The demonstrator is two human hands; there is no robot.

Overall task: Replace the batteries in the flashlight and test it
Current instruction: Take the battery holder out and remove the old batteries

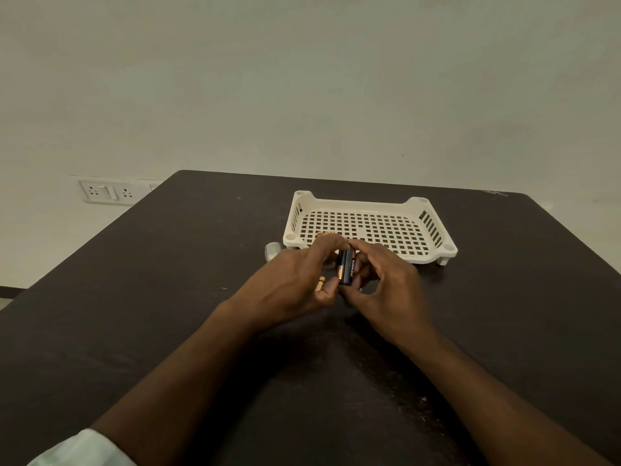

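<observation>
My left hand (295, 280) and my right hand (386, 284) meet over the dark table (168, 297), both gripping a small bundle of black-and-copper batteries (346, 269) held upright between the fingertips. Another copper battery end (320, 283) pokes out under my left palm. Copper battery tips (325, 234) show just behind my left fingers, near the tray's front left corner. A small silver cylindrical part (273, 250) lies on the table left of the tray. The flashlight body is not clearly visible.
A white perforated plastic tray (369, 227) stands beyond my hands at the table's far side. A wall socket plate (107, 192) is on the wall at the left. The table's far edge runs close behind the tray.
</observation>
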